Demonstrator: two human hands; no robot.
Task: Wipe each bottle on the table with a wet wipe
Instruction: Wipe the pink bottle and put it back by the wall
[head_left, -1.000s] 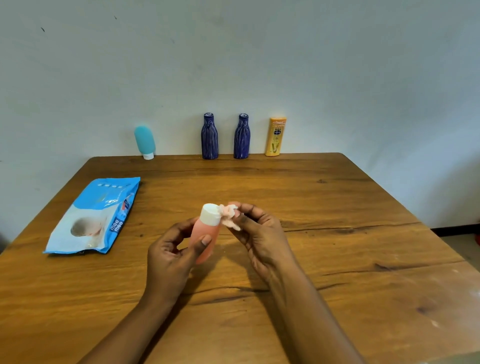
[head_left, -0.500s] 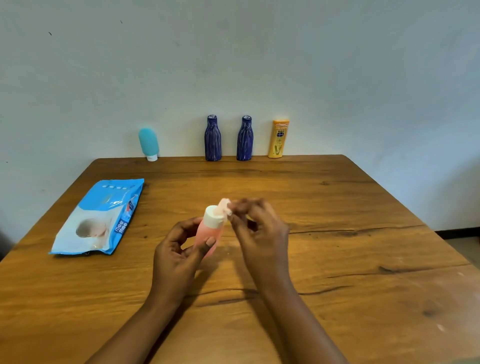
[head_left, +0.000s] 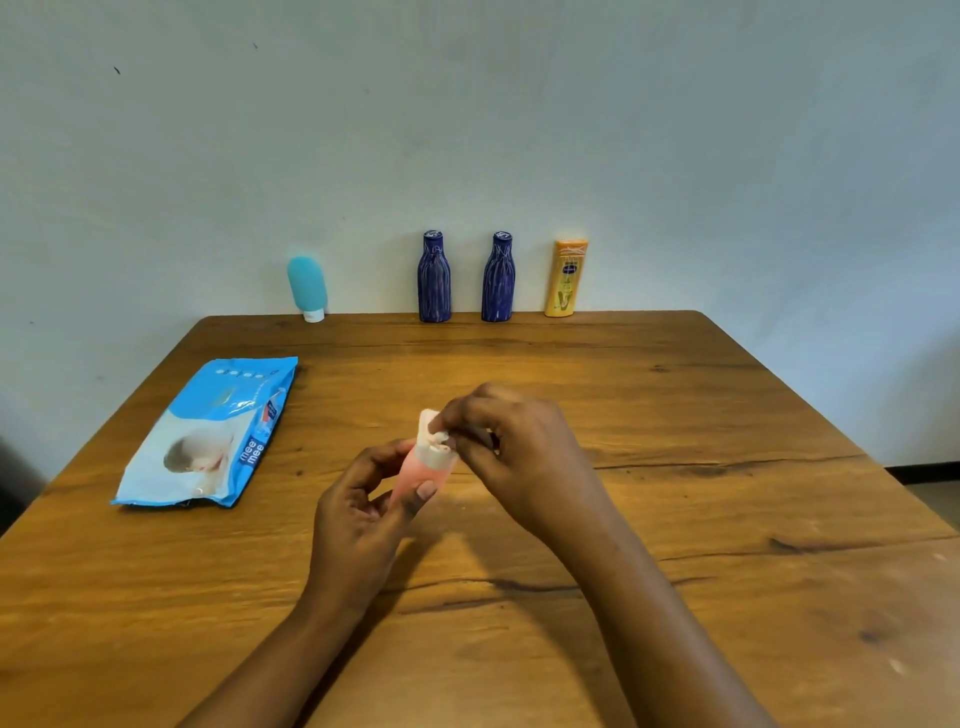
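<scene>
My left hand (head_left: 363, 514) grips a small pink bottle (head_left: 418, 475) with a white flip cap, held tilted above the wooden table (head_left: 675, 467). The cap lid stands open. My right hand (head_left: 519, 457) pinches a small wad of wet wipe (head_left: 439, 434) and presses it onto the open cap. Along the wall at the table's far edge stand a teal bottle (head_left: 307, 287) on its white cap, two dark blue bottles (head_left: 434, 278) (head_left: 498, 278) and a yellow bottle (head_left: 566, 279).
A blue pack of wet wipes (head_left: 208, 436) lies flat on the left part of the table. The wall runs right behind the row of bottles. The table's right edge drops off to the floor.
My right hand has swung from the cap's right side over its top, bringing the wipe onto the cap, whose lid now stands open. My left hand keeps its hold.
</scene>
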